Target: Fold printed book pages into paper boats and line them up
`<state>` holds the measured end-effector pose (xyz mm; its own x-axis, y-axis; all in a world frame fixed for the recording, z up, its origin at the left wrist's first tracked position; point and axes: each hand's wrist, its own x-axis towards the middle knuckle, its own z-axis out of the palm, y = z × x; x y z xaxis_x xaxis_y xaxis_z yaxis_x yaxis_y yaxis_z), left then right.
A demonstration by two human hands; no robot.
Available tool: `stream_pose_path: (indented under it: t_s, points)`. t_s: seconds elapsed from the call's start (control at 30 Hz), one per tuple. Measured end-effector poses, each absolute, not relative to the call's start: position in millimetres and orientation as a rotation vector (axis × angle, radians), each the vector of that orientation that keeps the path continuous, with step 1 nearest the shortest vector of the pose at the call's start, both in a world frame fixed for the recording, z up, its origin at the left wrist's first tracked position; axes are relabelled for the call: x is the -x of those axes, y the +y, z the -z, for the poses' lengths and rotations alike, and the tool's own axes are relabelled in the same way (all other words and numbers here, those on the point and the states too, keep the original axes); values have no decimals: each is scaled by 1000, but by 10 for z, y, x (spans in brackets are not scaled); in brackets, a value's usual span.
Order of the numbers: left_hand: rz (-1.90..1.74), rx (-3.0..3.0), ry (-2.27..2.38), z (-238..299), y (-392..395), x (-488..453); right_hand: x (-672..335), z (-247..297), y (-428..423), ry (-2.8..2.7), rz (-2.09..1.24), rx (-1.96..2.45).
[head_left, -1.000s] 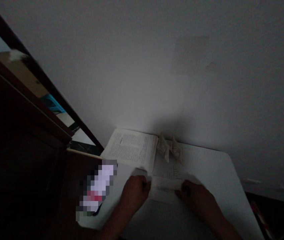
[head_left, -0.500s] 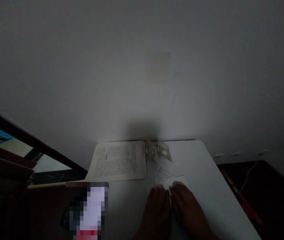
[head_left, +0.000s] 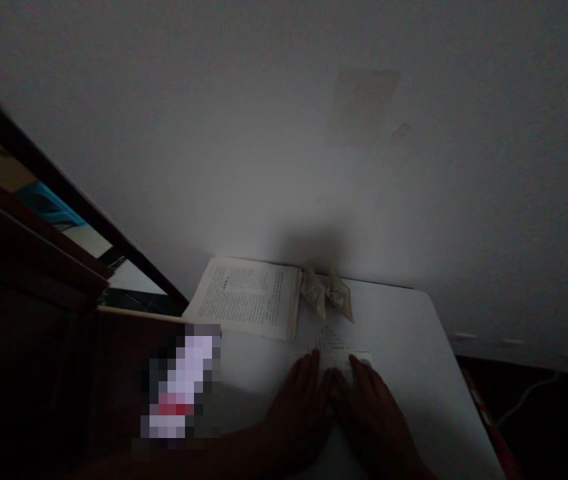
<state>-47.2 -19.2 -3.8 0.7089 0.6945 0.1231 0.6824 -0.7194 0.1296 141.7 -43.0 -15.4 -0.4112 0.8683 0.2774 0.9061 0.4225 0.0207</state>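
Observation:
A partly folded sheet of printed paper (head_left: pixel 333 341) lies on the white table (head_left: pixel 394 333), its pointed top toward the wall. My left hand (head_left: pixel 301 397) rests on the paper's left side, fingers stretched out and pressing down. On the right side my right hand (head_left: pixel 371 407) lies likewise, fingers extended over the white part of the sheet. Both hands nearly touch in the middle, where they hide the paper's lower part. Beyond them stand two folded paper boats (head_left: pixel 339 297), close together near the wall.
An open stack of printed pages, like a book (head_left: pixel 249 297), lies at the table's back left. A blurred-out object (head_left: pixel 189 373) is at the left edge. A wall (head_left: pixel 239 133) rises behind the table; a dark rail (head_left: pixel 89 207) slants at the left.
The view has shifted and tilted, so the table looks rotated. My hands stay on the paper; their fingers, bunched together before, now lie more stretched out and spread over it.

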Motion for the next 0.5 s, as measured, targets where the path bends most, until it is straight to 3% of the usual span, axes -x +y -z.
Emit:
stream_pose_path:
  t_s: [0.5]
  points:
    - [-228, -2689, 1191, 44, -53, 385, -1371, 72, -287, -2379, 118, 1692]
